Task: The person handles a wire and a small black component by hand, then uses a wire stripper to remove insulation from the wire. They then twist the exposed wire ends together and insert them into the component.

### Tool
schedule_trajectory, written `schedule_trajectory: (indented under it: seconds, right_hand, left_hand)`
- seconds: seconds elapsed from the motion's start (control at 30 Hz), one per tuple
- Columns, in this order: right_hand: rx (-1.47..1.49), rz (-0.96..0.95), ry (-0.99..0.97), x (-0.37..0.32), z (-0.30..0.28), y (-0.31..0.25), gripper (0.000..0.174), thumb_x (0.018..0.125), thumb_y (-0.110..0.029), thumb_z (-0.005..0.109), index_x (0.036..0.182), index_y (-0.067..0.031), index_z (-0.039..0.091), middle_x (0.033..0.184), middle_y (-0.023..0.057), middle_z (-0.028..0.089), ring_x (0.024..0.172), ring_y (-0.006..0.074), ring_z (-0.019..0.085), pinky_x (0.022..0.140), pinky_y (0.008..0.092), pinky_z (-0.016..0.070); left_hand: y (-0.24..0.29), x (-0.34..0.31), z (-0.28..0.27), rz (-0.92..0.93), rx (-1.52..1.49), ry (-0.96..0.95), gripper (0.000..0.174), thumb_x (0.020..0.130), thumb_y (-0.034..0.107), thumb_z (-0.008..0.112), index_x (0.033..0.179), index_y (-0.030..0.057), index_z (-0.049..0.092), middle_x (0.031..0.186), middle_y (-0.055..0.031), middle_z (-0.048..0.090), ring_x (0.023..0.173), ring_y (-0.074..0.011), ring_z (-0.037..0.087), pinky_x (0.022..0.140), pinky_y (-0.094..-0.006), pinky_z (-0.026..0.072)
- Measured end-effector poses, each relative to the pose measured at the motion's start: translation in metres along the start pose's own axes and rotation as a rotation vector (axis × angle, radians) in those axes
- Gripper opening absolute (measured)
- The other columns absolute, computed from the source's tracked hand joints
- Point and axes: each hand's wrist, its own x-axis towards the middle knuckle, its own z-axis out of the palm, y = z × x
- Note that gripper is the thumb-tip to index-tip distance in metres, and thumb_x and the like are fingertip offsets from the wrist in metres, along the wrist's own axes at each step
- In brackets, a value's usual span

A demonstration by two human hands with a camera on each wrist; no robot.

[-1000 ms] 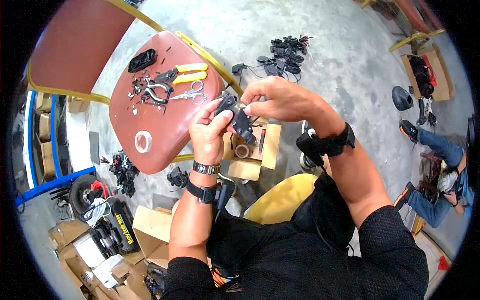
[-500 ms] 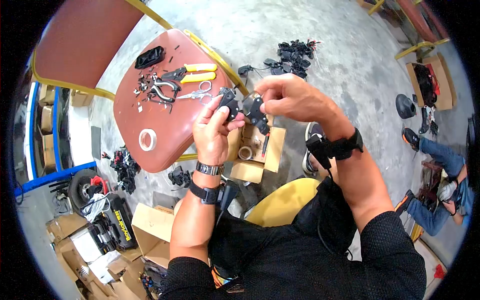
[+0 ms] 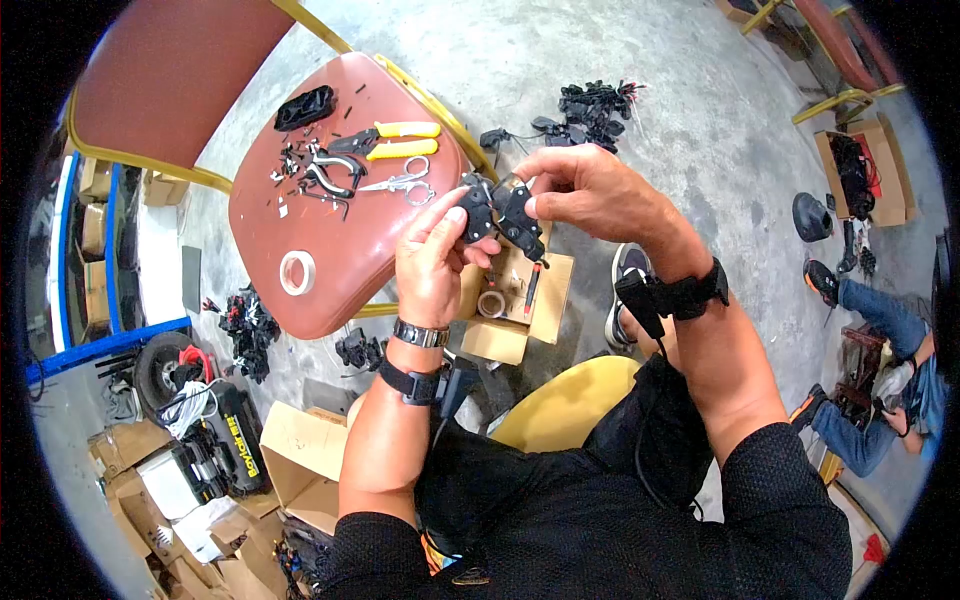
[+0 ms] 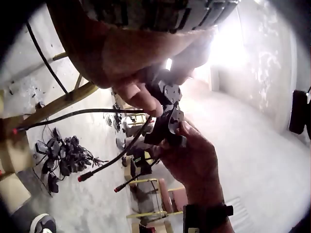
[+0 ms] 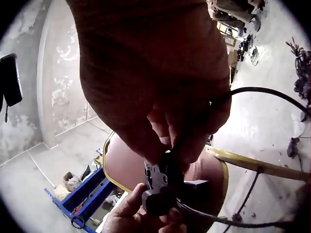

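Note:
In the head view, my left hand [image 3: 430, 258] pinches a small black plastic part [image 3: 478, 212] between thumb and fingers. Right beside it, my right hand [image 3: 595, 195] grips a second black part [image 3: 519, 222], whose lower end points down over an open carton. The two parts are edge to edge in this view. Small screw-like dots mark the black housing [image 4: 171, 92] in the left wrist view. Thin black cables [image 4: 109, 159] with red tips trail from around the parts there. Seen from the right wrist, my fingers partly cover the black part [image 5: 158, 187].
A red-brown chair seat [image 3: 350, 250] holds yellow-handled pliers [image 3: 400, 140], scissors [image 3: 405, 182], a tape roll [image 3: 297, 272] and black scraps. Below the hands is a cardboard box [image 3: 545, 300] with tape inside. Bundles of black cabled parts [image 3: 590, 115] lie on the floor. Another person sits at far right.
The two black parts overlapped in my hands a second ago; my right hand has since shifted its part rightward, and they now sit side by side. The head view has shifted slightly.

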Motion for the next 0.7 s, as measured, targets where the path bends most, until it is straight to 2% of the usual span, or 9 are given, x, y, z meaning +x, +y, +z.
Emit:
schedule_trajectory:
  seconds: [0.17, 0.27, 0.37, 0.47, 0.57, 0.7]
  right_hand:
    - [-0.024, 0.006, 0.004, -0.001, 0.0, -0.004, 0.023, 0.081, -0.009, 0.07, 0.102, 0.0009, 0.07, 0.073, 0.0071, 0.067, 0.067, 0.012, 0.061, 0.064, 0.0299, 0.0505]
    - [0.004, -0.022, 0.024, 0.001, 0.002, 0.004, 0.023, 0.081, -0.009, 0.07, 0.102, 0.0011, 0.069, 0.074, 0.0077, 0.068, 0.067, 0.0124, 0.061, 0.064, 0.0304, 0.0508]
    - [0.027, -0.035, 0.014, 0.004, 0.002, 0.01, 0.024, 0.082, -0.009, 0.07, 0.103, 0.0011, 0.069, 0.075, 0.0083, 0.068, 0.068, 0.013, 0.062, 0.064, 0.0309, 0.0512]
    - [0.024, -0.045, 0.011, 0.005, 0.004, 0.011, 0.024, 0.082, -0.009, 0.07, 0.103, 0.0014, 0.069, 0.076, 0.0088, 0.068, 0.069, 0.0136, 0.063, 0.066, 0.0312, 0.0515]
    - [-0.008, -0.041, 0.001, 0.004, 0.003, 0.005, 0.023, 0.083, -0.009, 0.07, 0.103, 0.0017, 0.068, 0.077, 0.0091, 0.069, 0.07, 0.0139, 0.064, 0.067, 0.0312, 0.0517]
    - [0.015, -0.019, -0.016, 0.005, 0.006, 0.008, 0.023, 0.082, -0.008, 0.071, 0.103, 0.0021, 0.067, 0.078, 0.0088, 0.069, 0.072, 0.0137, 0.064, 0.069, 0.031, 0.0522]
  left_hand:
    - [-0.002, -0.001, 0.003, -0.042, 0.083, 0.033, 0.039, 0.099, 0.021, 0.057, 0.13, -0.0039, 0.057, 0.097, -0.013, 0.07, 0.066, -0.0193, 0.068, 0.053, -0.0254, 0.0503]
    - [-0.001, -0.001, 0.003, -0.067, 0.161, 0.038, 0.036, 0.099, 0.02, 0.06, 0.127, -0.0019, 0.061, 0.087, -0.0067, 0.07, 0.06, -0.0121, 0.065, 0.049, -0.0211, 0.0465]
    - [-0.002, 0.0, -0.003, -0.062, 0.173, 0.021, 0.033, 0.099, 0.022, 0.06, 0.124, -0.0007, 0.063, 0.084, -0.0041, 0.069, 0.059, -0.0098, 0.063, 0.049, -0.0207, 0.045]
    - [-0.002, 0.001, -0.003, -0.008, 0.146, 0.028, 0.034, 0.099, 0.022, 0.061, 0.125, -0.0007, 0.063, 0.085, -0.005, 0.069, 0.058, -0.0115, 0.063, 0.049, -0.0218, 0.046]
    - [-0.001, 0.0, 0.001, 0.007, 0.165, 0.074, 0.038, 0.1, 0.025, 0.057, 0.127, -0.0017, 0.061, 0.082, -0.0064, 0.067, 0.056, -0.013, 0.061, 0.05, -0.023, 0.045]
    - [0.004, -0.001, 0.001, -0.012, 0.101, 0.068, 0.038, 0.099, 0.019, 0.057, 0.13, -0.0026, 0.058, 0.088, -0.0084, 0.069, 0.061, -0.0153, 0.065, 0.053, -0.0246, 0.0488]
